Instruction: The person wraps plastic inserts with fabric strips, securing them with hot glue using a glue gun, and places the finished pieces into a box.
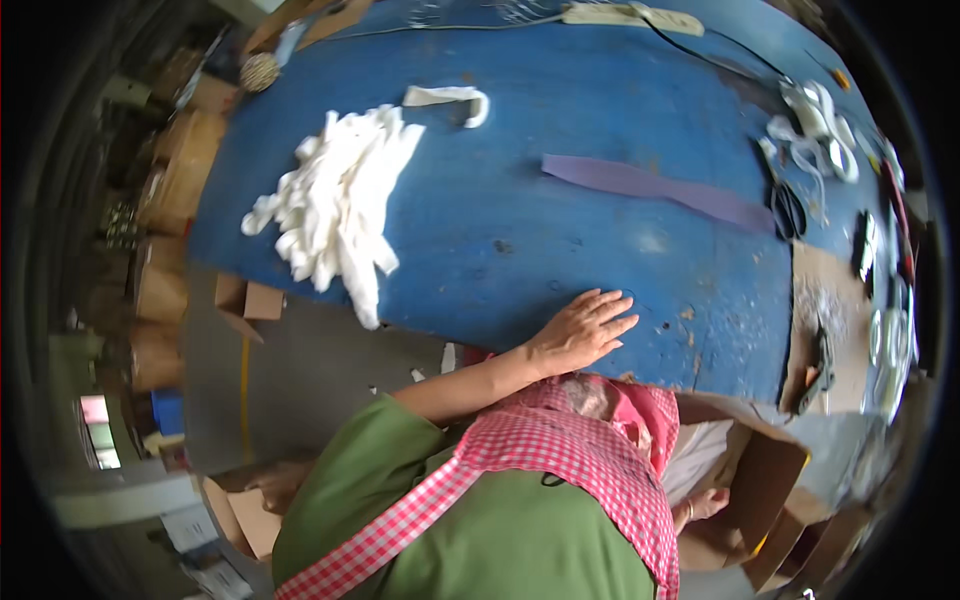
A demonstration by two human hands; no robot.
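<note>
My left hand [585, 332] lies flat on the near edge of the blue table [480, 230], fingers stretched out and holding nothing. Down at my right side, my right hand [708, 503] is at an open cardboard box [765, 490], close to the white cloth [700, 455] inside it. That hand is small and partly hidden, so its grip does not show clearly. A heap of white fabric strips [345, 190] is piled at the table's left, one end hanging over the edge. Beyond my left hand a purple strip [655, 188] lies stretched across the table, and a single white strip [440, 96] curls behind the heap.
Black-handled scissors [788, 208] rest by the purple strip's right end. A cutter-like dark tool [820, 370] lies on a cardboard sheet [828, 270] at the right. White tape rolls [820, 115] sit at the far right; a power strip [635, 17] lies at the back. Cartons [160, 280] line the left.
</note>
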